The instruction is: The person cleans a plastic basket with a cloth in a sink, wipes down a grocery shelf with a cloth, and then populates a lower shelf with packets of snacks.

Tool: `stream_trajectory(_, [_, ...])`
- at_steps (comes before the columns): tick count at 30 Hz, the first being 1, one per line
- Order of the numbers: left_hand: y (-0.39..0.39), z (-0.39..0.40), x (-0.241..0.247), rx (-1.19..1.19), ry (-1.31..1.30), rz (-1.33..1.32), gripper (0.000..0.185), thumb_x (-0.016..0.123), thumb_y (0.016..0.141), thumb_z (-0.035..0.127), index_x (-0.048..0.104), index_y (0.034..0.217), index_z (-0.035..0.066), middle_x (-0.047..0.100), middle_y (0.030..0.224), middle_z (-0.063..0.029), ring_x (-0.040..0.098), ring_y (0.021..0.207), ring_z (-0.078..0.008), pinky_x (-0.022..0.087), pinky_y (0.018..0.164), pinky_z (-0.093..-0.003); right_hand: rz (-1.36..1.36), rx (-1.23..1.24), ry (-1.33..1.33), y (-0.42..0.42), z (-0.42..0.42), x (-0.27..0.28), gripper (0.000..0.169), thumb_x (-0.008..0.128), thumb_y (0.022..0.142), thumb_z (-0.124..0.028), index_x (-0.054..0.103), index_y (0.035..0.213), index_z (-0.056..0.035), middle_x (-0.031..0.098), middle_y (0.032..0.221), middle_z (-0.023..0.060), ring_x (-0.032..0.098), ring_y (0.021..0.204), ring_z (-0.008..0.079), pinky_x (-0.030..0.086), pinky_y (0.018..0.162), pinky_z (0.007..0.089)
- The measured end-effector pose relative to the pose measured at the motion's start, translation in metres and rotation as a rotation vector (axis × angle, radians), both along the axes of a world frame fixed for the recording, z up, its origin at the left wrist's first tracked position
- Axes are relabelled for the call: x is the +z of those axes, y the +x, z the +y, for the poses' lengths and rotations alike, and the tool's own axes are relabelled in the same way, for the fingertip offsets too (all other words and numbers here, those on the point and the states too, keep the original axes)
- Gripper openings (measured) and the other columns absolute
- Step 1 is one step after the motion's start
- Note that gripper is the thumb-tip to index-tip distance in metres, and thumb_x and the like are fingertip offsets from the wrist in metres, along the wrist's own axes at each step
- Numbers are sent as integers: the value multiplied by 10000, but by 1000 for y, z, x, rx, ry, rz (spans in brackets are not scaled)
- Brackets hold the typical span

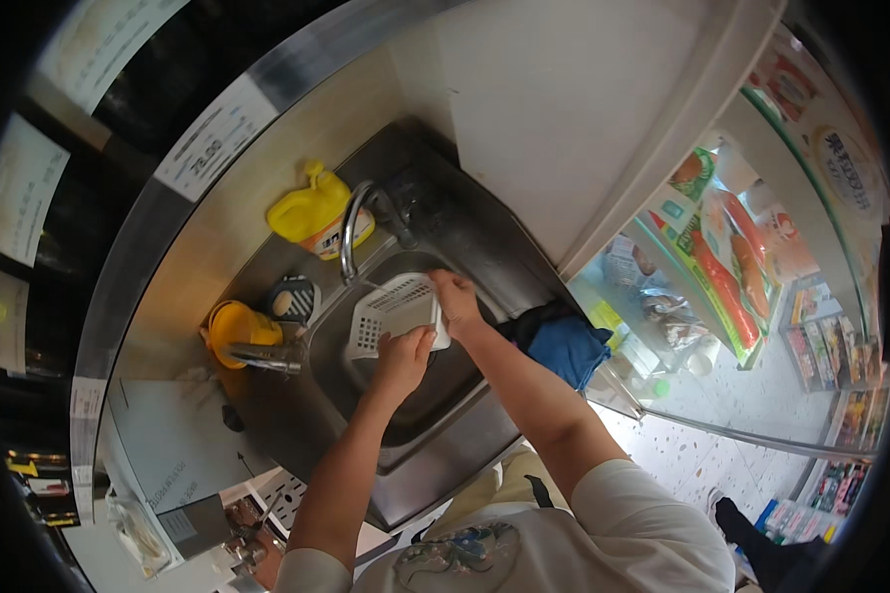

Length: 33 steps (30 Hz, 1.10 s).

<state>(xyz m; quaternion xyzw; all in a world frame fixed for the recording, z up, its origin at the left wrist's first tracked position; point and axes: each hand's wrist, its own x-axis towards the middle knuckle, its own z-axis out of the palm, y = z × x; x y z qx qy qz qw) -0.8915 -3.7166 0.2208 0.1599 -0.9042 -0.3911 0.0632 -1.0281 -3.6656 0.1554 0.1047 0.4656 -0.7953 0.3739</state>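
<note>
Both my hands hold a white perforated plastic basket (395,315), tilted over the stainless-steel sink basin (415,437). My left hand (403,361) grips its near edge, and my right hand (456,300) grips the right rim. Just above the basket's far side is the curved chrome faucet (348,237); a thin stream seems to run from its spout toward the basket. I see no items inside the basket. Part of the basin lies hidden under my hands and forearms.
A yellow plastic jug (311,211) stands behind the faucet. On the left are a yellow container (241,330), a second metal spout (267,357) and a dark striped object (295,299). Blue cloth (567,348) hangs at the right edge. Beyond a glass panel are packaged goods (727,274) and another person's leg (742,526).
</note>
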Motion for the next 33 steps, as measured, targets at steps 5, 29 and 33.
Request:
stream_trajectory(5, [17,-3,-17,55,373,-16,123,576,873,116,614,930,13,622,755,-136,614,672,-256,463,628,-289,32,19,-55,8,15,7,212,583,825,-152,652,928,20,636,853,95,592,757,184,481,676,303])
stream_trajectory(29, [72,7,-19,872,1260,251,660,483,702,13,307,1332,98,461,1195,-89,485,1098,-233,431,911,-389,833,756,248,40,78,13,481,405,982,-303,365,1370,-21,567,1195,153,504,1134,183,355,964,263])
stream_trajectory(33, [75,9,-7,845,1215,218,630,470,675,-6,348,1291,50,493,1126,-95,507,1020,-217,442,852,-344,778,986,378,31,49,40,572,343,967,-410,262,1422,-73,527,1221,256,474,1192,354,366,978,354])
